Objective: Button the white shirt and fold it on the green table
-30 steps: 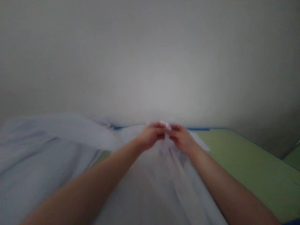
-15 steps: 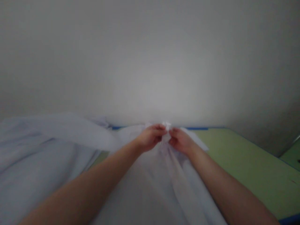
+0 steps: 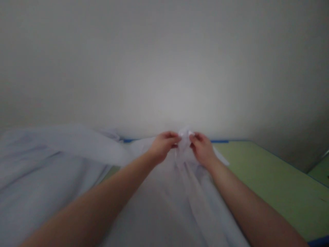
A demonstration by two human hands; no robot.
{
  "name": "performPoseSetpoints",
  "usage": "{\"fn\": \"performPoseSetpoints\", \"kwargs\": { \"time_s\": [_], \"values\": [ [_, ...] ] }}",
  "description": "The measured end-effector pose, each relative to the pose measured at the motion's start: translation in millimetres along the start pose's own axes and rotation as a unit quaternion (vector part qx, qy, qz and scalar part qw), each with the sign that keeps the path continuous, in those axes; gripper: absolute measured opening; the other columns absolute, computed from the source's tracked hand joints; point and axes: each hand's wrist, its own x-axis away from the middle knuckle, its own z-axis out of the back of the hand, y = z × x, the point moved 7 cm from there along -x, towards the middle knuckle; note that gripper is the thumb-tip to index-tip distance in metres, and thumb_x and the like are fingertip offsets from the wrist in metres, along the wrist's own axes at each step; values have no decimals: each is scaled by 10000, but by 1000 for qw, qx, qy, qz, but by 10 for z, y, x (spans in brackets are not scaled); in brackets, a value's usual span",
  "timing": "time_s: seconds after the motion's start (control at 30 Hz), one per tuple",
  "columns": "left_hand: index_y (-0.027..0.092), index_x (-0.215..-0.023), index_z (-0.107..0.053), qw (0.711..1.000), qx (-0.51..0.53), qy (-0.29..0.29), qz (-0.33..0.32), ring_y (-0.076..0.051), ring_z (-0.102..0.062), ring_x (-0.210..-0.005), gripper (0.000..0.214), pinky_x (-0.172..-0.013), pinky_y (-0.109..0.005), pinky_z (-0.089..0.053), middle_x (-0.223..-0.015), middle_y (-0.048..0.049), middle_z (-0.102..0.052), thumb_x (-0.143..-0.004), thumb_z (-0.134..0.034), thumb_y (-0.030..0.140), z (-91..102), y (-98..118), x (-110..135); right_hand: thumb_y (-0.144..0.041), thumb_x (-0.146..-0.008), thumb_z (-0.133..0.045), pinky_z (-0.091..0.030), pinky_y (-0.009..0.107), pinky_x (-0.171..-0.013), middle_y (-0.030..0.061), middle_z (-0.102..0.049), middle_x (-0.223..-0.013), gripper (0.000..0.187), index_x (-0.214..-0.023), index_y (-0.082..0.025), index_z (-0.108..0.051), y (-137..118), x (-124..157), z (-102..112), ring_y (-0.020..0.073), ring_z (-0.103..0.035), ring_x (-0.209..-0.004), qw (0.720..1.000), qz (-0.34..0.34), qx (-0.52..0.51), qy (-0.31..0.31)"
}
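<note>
We see both hands out in front, meeting near the far edge of the bench. The left hand and the right hand are pressed close together, each pinching the same small bunched bit of white fabric between fingertips and thumb. The bunch sits lifted just above the bench, between the two hands, close to the wall. The frame is blurry, so we cannot tell whether it is a knot, a gathered edge or a fold.

From the pinch the white fabric falls back toward us in long pleats, between the forearms, and covers the middle of the bench. More of the same sheer cloth lies in a loose heap across the left side of the bench, up to the far left corner. The right side of the bench is bare green surface, with a blue strip along its far edge, against the wall. A second green surface shows at the right edge of the view, apart from ours.

Progress, as we judge it: the cloth is gathered to a point and gripped by both hands, so the gathering part looks done at this spot. Whatever is being worked at the pinch looks mid-way, not finished. The big heap on the left is not smoothed or folded, so most of the cloth looks unhandled.
</note>
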Motion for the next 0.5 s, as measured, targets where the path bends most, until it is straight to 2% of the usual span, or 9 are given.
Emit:
{"fn": "performPoseSetpoints", "kwargs": {
  "time_s": [0.13,0.3,0.43,0.5],
  "values": [
    [140,-739,-580,992,-111,37,-48,-83,-512,-555,223,-523,-220,-415,-659,-7,-576,-667,-682,324,3,67,8,-408,-669,-679,-442,271,-657,18,-620,-754,287,-838,-183,-623,-53,8,-34,117,-533,-644,1000,20,14,-7],
    [152,-779,-582,976,-185,62,-93,-107,-557,-594,276,-533,-219,-424,-704,-31,-621,-671,-682,385,37,119,9,-359,-654,-683,-454,276,-697,18,-635,-794,305,-898,-184,-631,-33,3,-81,122,-548,-685,999,14,38,-22],
    [155,-773,-596,969,-205,84,-109,-116,-574,-620,326,-538,-212,-423,-721,-38,-640,-625,-714,420,97,117,0,-406,-712,-632,-432,244,-619,9,-607,-668,250,-761,-162,-608,-49,28,-84,111,-531,-619,991,10,133,-8],
    [154,-752,-602,969,-204,93,-100,-115,-570,-599,333,-523,-210,-419,-695,-35,-639,-601,-729,423,120,95,-7,-438,-757,-581,-409,235,-580,6,-579,-608,281,-691,-165,-574,-61,45,-100,108,-512,-583,981,16,192,-10]
  ]
}}
